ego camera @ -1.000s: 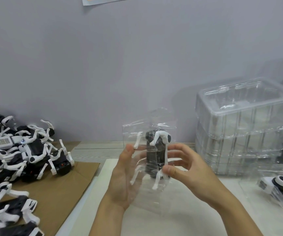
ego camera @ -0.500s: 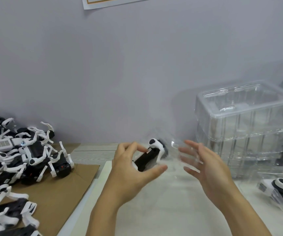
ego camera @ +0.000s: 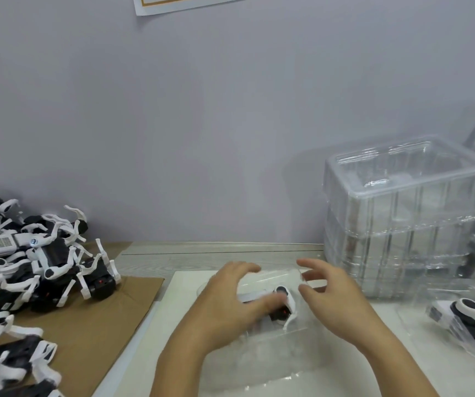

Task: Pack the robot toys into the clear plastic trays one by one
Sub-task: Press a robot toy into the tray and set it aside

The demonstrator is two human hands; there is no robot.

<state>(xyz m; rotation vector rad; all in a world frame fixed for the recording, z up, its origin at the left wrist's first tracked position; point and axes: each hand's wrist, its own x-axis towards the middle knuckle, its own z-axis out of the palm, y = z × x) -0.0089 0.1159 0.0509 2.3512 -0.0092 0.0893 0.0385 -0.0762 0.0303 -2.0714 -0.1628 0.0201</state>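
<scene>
A black-and-white robot toy lies in a clear plastic tray on the white board in front of me. My left hand arches over the toy, fingers and thumb curled round its body. Just right of the toy, my right hand hovers with spread, loosely bent fingers by the tray's right edge and holds nothing. Motion blur hides the exact contact with the tray.
A pile of loose robot toys covers brown cardboard at the left. A tall stack of clear trays stands at the back right. Another toy in a clear tray lies at the right. A wall is close behind.
Both hands have dropped from chest height to the board, bringing the toy and tray down. My right hand let go of the toy; my left hand now holds it.
</scene>
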